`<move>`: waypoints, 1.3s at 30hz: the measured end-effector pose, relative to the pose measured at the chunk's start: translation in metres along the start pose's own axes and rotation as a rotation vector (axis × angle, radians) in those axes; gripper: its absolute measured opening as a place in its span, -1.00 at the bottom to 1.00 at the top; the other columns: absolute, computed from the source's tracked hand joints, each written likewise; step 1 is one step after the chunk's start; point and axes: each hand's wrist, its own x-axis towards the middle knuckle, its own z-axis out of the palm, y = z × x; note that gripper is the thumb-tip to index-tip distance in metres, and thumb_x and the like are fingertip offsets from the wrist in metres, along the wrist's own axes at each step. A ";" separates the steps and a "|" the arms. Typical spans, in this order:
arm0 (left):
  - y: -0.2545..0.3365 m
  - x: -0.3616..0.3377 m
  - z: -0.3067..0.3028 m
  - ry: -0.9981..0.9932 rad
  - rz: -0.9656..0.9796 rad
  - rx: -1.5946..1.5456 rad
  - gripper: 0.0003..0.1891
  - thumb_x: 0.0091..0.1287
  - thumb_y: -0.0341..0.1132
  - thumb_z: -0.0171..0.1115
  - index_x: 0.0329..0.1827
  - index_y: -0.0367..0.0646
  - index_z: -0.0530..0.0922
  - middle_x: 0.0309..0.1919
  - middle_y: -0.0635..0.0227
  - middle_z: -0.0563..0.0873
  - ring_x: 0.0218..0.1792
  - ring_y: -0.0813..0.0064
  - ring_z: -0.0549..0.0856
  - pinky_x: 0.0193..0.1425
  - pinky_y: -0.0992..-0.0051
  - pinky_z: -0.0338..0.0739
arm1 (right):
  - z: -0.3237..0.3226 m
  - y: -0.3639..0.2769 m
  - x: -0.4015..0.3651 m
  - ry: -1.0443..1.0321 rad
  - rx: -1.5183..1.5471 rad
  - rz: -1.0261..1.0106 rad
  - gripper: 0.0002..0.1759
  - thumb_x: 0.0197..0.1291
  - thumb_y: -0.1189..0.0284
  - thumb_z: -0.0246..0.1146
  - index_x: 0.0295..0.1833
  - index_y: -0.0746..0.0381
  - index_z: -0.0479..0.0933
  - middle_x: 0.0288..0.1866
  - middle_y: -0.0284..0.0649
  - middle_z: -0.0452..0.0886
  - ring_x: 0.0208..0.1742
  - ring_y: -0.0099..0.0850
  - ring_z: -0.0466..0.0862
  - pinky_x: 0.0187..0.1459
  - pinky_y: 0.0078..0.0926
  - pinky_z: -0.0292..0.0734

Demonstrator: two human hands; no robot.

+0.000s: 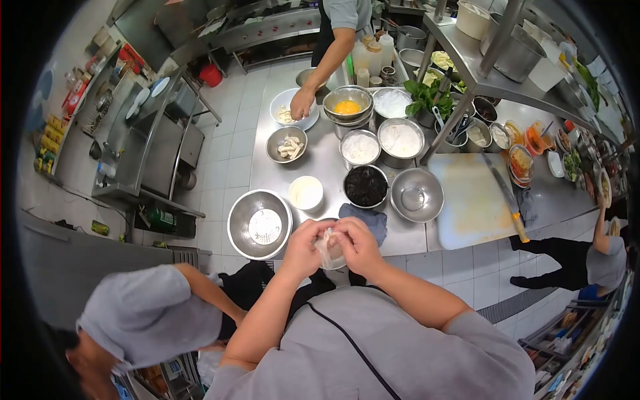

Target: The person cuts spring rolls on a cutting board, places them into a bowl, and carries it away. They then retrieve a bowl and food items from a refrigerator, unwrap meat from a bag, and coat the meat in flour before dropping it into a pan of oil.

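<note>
Close to my body at the table's front edge, my left hand (pixel 305 248) and my right hand (pixel 360 247) come together with bent fingers. Both pinch a thin, crumpled, translucent whitish piece (pixel 327 252) that hangs down between them. A pale round bowl (pixel 339 263) is partly visible beneath, mostly covered by my hands. Just behind my right hand lies a dark blue-grey cloth (pixel 371 221). Beyond my fingers stand a white tub of creamy contents (pixel 306 193) and a bowl of dark, shredded-looking food (pixel 365 186).
On the left is a large steel bowl with a perforated bottom (pixel 248 223); an empty steel bowl (pixel 417 195) sits right. A cutting board (pixel 470 200) carries a yellow-handled knife (pixel 510 203). Across the table, a co-worker's hand (pixel 303 103) reaches over a white bowl. Another person (pixel 153 313) bends at left.
</note>
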 end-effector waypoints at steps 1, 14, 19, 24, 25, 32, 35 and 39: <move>-0.003 0.001 0.001 -0.064 -0.020 0.023 -0.79 0.41 -0.41 0.39 0.04 -0.27 0.64 -0.18 0.29 0.65 -0.13 0.43 0.65 0.05 0.47 0.56 | -0.003 0.001 -0.002 0.037 -0.071 -0.098 -0.91 0.38 0.56 0.26 -0.05 0.30 0.59 -0.04 -0.09 0.66 -0.01 -0.12 0.64 0.09 -0.24 0.54; -0.032 -0.006 0.041 0.139 -0.314 -0.513 -0.88 0.51 -0.34 0.35 -0.10 -0.20 0.64 -0.26 0.49 0.70 -0.20 0.66 0.61 -0.05 0.56 0.54 | -0.003 0.014 -0.003 0.083 -0.140 -0.143 -0.90 0.39 0.47 0.27 -0.11 0.29 0.58 -0.19 -0.08 0.62 -0.11 -0.03 0.60 -0.02 -0.18 0.51; -0.020 -0.001 0.035 0.081 -0.334 -0.621 -0.83 0.54 -0.27 0.35 -0.07 -0.20 0.64 -0.23 0.50 0.67 -0.17 0.68 0.59 -0.03 0.58 0.52 | 0.004 0.019 -0.005 0.053 -0.100 -0.165 -0.89 0.38 0.46 0.29 -0.12 0.29 0.58 -0.19 -0.09 0.62 -0.13 -0.05 0.60 -0.05 -0.19 0.51; -0.014 0.004 0.027 0.140 -0.206 -0.505 -0.83 0.54 -0.33 0.34 0.04 -0.21 0.58 -0.16 0.47 0.64 -0.13 0.69 0.57 -0.03 0.59 0.50 | -0.013 0.007 0.002 -0.121 0.126 0.134 -0.88 0.37 0.47 0.36 -0.13 0.29 0.58 -0.20 -0.22 0.63 -0.18 -0.29 0.60 -0.08 -0.30 0.50; -0.020 0.006 0.024 0.112 -0.201 -0.506 -0.81 0.53 -0.34 0.33 0.07 -0.21 0.57 -0.13 0.46 0.62 -0.13 0.69 0.56 -0.02 0.59 0.49 | -0.020 0.005 0.006 -0.288 0.174 0.118 -0.85 0.35 0.43 0.40 -0.17 0.27 0.58 -0.20 -0.27 0.62 -0.18 -0.35 0.58 -0.08 -0.32 0.47; 0.002 0.015 -0.006 -0.083 0.019 -0.162 -0.85 0.39 -0.42 0.35 -0.02 -0.16 0.62 -0.43 0.52 0.59 -0.27 0.62 0.54 0.02 0.49 0.40 | -0.053 -0.009 0.037 -0.595 -0.025 -0.197 -0.64 0.13 0.32 0.51 -0.42 0.18 0.42 -0.31 -0.27 0.50 -0.18 -0.26 0.52 -0.09 -0.29 0.43; 0.013 0.020 -0.020 -0.095 0.270 0.093 -0.89 0.27 -0.48 0.35 -0.17 -0.12 0.66 -0.45 0.48 0.61 -0.31 0.47 0.55 0.11 0.38 0.38 | -0.066 -0.030 0.039 -0.597 -0.097 -0.259 -0.60 0.10 0.30 0.53 -0.45 0.17 0.40 -0.32 -0.27 0.46 -0.18 -0.22 0.49 -0.09 -0.25 0.41; 0.014 0.022 -0.027 -0.154 0.283 0.060 -0.90 0.17 -0.52 0.33 -0.29 -0.12 0.68 -0.41 0.43 0.65 -0.28 0.42 0.55 0.15 0.36 0.38 | -0.077 -0.032 0.031 -0.596 -0.125 -0.308 -0.55 0.13 0.26 0.57 -0.48 0.18 0.40 -0.26 -0.27 0.50 -0.21 -0.24 0.51 -0.18 -0.28 0.45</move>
